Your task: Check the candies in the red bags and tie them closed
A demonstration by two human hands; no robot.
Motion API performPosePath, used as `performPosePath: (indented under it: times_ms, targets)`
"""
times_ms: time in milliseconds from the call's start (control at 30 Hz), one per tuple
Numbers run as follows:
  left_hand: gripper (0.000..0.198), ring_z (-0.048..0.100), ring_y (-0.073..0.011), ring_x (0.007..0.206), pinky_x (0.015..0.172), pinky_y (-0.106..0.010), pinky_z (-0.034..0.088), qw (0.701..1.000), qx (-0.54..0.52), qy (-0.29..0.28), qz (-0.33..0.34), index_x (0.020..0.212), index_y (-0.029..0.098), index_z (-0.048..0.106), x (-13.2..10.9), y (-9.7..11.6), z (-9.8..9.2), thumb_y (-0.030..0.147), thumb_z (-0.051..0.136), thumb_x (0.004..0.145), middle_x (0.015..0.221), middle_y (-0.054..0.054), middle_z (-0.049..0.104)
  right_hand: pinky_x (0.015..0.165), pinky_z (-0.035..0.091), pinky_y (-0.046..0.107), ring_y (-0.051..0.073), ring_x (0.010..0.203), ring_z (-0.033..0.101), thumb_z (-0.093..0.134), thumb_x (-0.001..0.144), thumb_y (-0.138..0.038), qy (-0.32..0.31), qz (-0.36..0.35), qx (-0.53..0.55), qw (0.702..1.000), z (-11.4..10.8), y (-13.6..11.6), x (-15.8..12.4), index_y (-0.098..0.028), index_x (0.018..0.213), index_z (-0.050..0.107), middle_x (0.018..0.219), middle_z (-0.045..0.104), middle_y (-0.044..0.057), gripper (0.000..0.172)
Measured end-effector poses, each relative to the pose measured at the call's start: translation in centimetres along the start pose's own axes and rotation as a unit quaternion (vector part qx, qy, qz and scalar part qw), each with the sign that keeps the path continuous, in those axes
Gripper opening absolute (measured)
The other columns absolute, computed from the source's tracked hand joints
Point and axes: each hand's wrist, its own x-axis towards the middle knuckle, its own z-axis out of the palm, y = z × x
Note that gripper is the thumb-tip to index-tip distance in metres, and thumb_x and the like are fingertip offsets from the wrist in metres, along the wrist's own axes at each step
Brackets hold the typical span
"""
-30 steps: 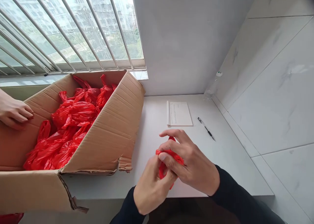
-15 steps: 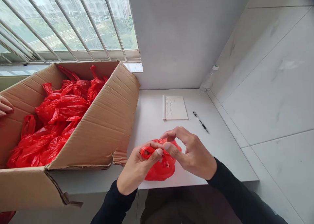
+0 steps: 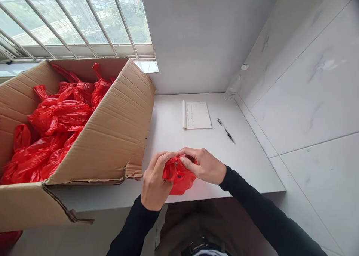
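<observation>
A small red plastic bag (image 3: 179,178) rests on the white table (image 3: 246,162) near its front edge. My left hand (image 3: 155,183) grips its left side with the fingers curled over the top. My right hand (image 3: 204,165) pinches the bag's top from the right. Both hands are closed on the same bag, fingertips almost meeting above it. What is inside the bag is hidden.
A large open cardboard box (image 3: 112,136) with several tied red bags (image 3: 53,121) stands at the left. A notepad (image 3: 196,114), a pen (image 3: 226,130) and a clear bottle (image 3: 235,85) lie at the back. A tiled wall bounds the right side; a barred window is behind the box.
Another person's hand on the box's left flap has gone from view. My hands have lowered the red bag onto the table and closed in over its top.
</observation>
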Motion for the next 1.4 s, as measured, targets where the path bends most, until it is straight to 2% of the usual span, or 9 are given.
performPosePath:
  times_ms: [133,300,467,567,867,1000,1100,1233,1400]
  targets:
    - [0.029,0.059,-0.0130,0.082,0.073,-0.022,0.049,0.999,0.029,0.027,0.029,0.100,0.023,0.055,-0.3,-0.1,-0.1,-0.001,0.058,0.083,0.090,-0.001,0.059,0.070,0.049,0.028,0.013,0.072,0.057,0.052,0.097,-0.024,0.014,-0.009,-0.006,1.000,-0.1,-0.1,-0.1,-0.021,0.104,0.068,0.089,0.066,0.001,0.018]
    - [0.025,0.057,-0.0127,0.076,0.067,-0.022,0.048,0.998,0.045,0.023,0.043,0.095,0.023,0.046,-0.6,-0.5,0.2,0.003,0.057,0.085,0.083,0.000,0.053,0.086,0.052,0.032,0.017,0.099,0.061,0.054,0.094,-0.019,0.051,-0.054,-0.039,0.996,0.3,-0.6,-0.2,-0.019,0.106,0.067,0.115,0.062,0.008,0.017]
    - [0.023,0.060,-0.0128,0.076,0.065,-0.022,0.047,0.997,0.060,0.034,0.033,0.092,0.024,0.042,-0.9,-1.3,0.4,0.004,0.054,0.085,0.086,-0.001,0.058,0.073,0.050,0.030,0.014,0.071,0.060,0.049,0.099,-0.025,0.013,-0.020,-0.015,1.000,0.8,-0.3,-0.1,-0.021,0.127,0.057,0.086,0.067,0.000,0.030]
    - [0.022,0.062,-0.0127,0.076,0.066,-0.023,0.048,0.997,0.063,0.039,0.036,0.093,0.024,0.043,-1.1,-1.5,0.4,0.005,0.053,0.087,0.086,-0.001,0.061,0.071,0.049,0.028,0.014,0.071,0.060,0.049,0.099,-0.027,0.003,-0.022,-0.006,1.000,0.8,-0.2,-0.1,-0.022,0.120,0.061,0.087,0.067,-0.001,0.025]
    - [0.048,0.063,-0.0191,0.105,0.089,-0.031,0.052,0.995,0.072,-0.019,0.059,0.138,0.025,0.051,-1.7,-1.7,0.3,0.007,0.053,0.094,0.118,-0.009,0.066,0.082,0.051,0.032,0.016,0.090,0.061,0.053,0.098,-0.029,0.134,-0.030,-0.031,0.990,0.3,-0.2,0.0,-0.022,0.097,0.062,0.097,0.065,0.002,0.011]
    - [0.063,0.051,-0.0284,0.131,0.108,-0.046,0.041,0.993,0.110,-0.010,0.044,0.151,0.028,0.043,-4.5,-3.1,-0.5,0.004,0.051,0.093,0.138,-0.011,0.059,0.082,0.050,0.034,0.018,0.087,0.061,0.051,0.098,-0.028,0.154,0.006,-0.055,0.986,-0.3,1.8,-1.0,-0.021,0.092,0.061,0.090,0.065,0.002,0.013]
    - [0.061,0.052,-0.0285,0.129,0.111,-0.048,0.036,0.991,0.131,-0.017,0.017,0.148,0.028,0.048,-7.7,-4.7,-1.7,0.004,0.053,0.092,0.136,-0.008,0.063,0.081,0.049,0.038,0.019,0.083,0.060,0.051,0.098,-0.032,0.170,0.073,-0.068,0.980,-1.0,4.4,-2.2,-0.022,0.087,0.059,0.086,0.065,0.002,0.017]
    - [0.054,0.056,-0.0239,0.126,0.103,-0.040,0.047,0.993,0.116,-0.028,-0.024,0.142,0.031,0.053,-10.3,-5.5,-2.2,0.006,0.050,0.094,0.131,-0.005,0.065,0.089,0.049,0.040,0.019,0.086,0.062,0.050,0.099,-0.040,0.185,0.114,0.015,0.976,-0.8,6.5,-2.8,-0.022,0.088,0.056,0.088,0.066,0.002,0.022]
    - [0.057,0.027,-0.0306,0.151,0.117,-0.054,0.036,0.987,0.091,-0.065,-0.113,0.156,0.032,0.032,-9.1,-4.0,0.4,0.027,0.045,0.100,0.163,-0.007,0.032,0.089,0.051,0.037,0.021,0.101,0.065,0.049,0.100,-0.050,0.191,0.094,0.217,0.953,1.7,4.6,-1.7,-0.023,0.096,0.050,0.120,0.066,0.008,0.027]
